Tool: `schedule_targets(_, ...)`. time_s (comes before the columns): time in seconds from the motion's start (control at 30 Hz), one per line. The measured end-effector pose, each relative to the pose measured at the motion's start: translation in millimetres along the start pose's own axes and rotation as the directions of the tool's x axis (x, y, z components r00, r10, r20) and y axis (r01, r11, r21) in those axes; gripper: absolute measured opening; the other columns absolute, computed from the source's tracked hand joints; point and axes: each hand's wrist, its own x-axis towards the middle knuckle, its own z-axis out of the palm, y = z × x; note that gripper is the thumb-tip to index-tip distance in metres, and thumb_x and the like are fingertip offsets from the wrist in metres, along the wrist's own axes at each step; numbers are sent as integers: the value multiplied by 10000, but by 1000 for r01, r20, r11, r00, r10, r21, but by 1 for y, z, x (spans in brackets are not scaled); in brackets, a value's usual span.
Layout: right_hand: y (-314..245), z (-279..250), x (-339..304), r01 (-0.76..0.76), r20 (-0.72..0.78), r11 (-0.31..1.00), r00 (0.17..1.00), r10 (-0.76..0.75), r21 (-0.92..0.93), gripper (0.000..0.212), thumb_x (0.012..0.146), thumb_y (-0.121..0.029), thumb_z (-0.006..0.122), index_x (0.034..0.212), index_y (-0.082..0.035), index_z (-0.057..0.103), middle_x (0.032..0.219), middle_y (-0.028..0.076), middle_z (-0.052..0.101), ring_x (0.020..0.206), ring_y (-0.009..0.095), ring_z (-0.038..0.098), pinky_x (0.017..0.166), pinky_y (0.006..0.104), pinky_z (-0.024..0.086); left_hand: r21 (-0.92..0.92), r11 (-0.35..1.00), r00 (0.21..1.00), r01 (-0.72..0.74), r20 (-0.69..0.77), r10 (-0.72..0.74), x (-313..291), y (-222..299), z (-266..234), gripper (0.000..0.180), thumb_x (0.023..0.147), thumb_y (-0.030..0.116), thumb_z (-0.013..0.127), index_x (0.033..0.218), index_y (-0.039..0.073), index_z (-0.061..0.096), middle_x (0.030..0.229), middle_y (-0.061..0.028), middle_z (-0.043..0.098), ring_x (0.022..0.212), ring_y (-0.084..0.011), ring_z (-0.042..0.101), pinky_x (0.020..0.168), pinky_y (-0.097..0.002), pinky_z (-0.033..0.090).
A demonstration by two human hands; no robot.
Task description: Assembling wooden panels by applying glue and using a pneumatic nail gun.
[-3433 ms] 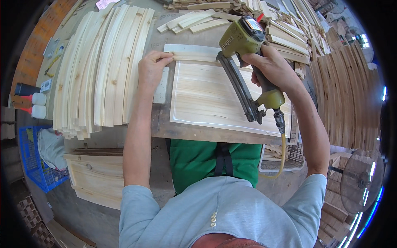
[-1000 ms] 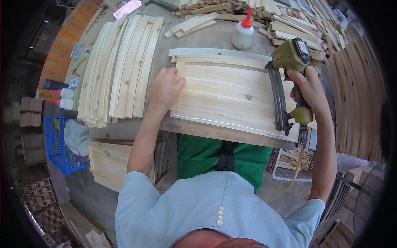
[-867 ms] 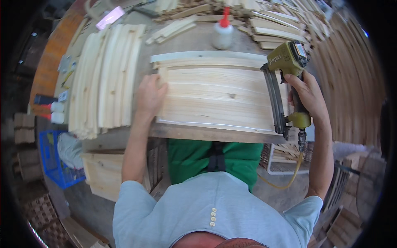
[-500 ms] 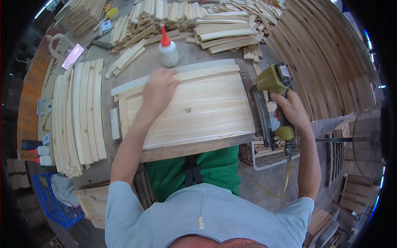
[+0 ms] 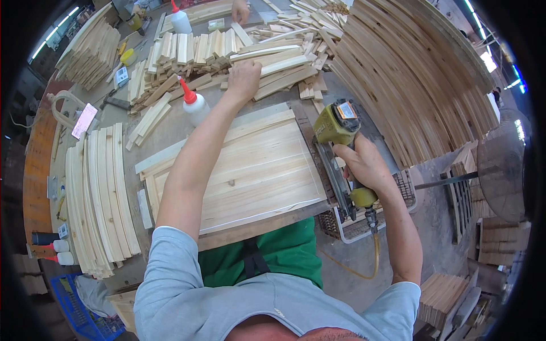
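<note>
My right hand grips a green and black pneumatic nail gun, held upright off the right end of a pale wooden panel. A white line runs along the panel's near edge, and strips lie on its far and left edges. My left hand has reached past the panel to the near side of a pile of wooden strips. Its fingers are curled down at the strip ends; what they hold is hidden. Left of that forearm stands a white glue bottle with a red nozzle, partly covered by the arm.
Long strips lie stacked to the left, near a pink-screened phone. Tall boards stand at right. A yellow air hose hangs from the gun beside a wire basket. Another person's hand is at the far side.
My left hand has moved from the panel's far edge out to the strip pile. The nail gun stays in my right hand. The view has shifted, showing more of the far table.
</note>
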Motion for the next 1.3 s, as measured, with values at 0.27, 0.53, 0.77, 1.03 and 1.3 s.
schedule_targets(0.27,8,0,3,25,-10,1000,1000,-25,10,355,890,-247,589,967,90,510,668,98,577,501,164,592,472,324,470,-273,946,964,174,243,-107,-49,32,-57,339,779,114,600,1093,-10,575,1021,-255,622,1016,-416,588,895,-472,471)
schedule_targets(0.53,15,-2,6,1,0,998,1000,-1,65,344,888,-253,590,993,72,551,675,84,591,514,145,597,481,301,472,-292,857,806,424,553,-211,-183,128,-112,570,814,235,645,1305,33,438,1039,-255,573,959,-434,593,845,-487,487)
schedule_targets(0.77,10,-2,4,-16,2,998,1000,16,66,344,888,-249,583,1008,72,552,676,80,591,519,141,601,484,297,471,-270,856,797,440,556,-235,-163,131,-99,603,853,277,653,1319,-8,399,1041,-256,590,951,-436,599,853,-493,485)
schedule_targets(1.03,13,-2,4,-7,-4,998,1000,7,65,350,889,-255,589,1007,72,549,728,88,598,521,144,602,488,301,474,-417,800,867,432,437,-240,-157,159,-87,597,824,228,641,1290,-64,411,996,-272,625,951,-417,624,901,-458,476)
schedule_targets(1.3,15,-2,6,2,-4,998,1000,-1,65,350,889,-271,600,967,66,551,715,87,596,529,143,604,489,307,469,-651,215,681,728,652,-332,-165,158,-72,597,830,98,579,1353,-84,357,874,-157,662,668,-213,665,608,-324,556)
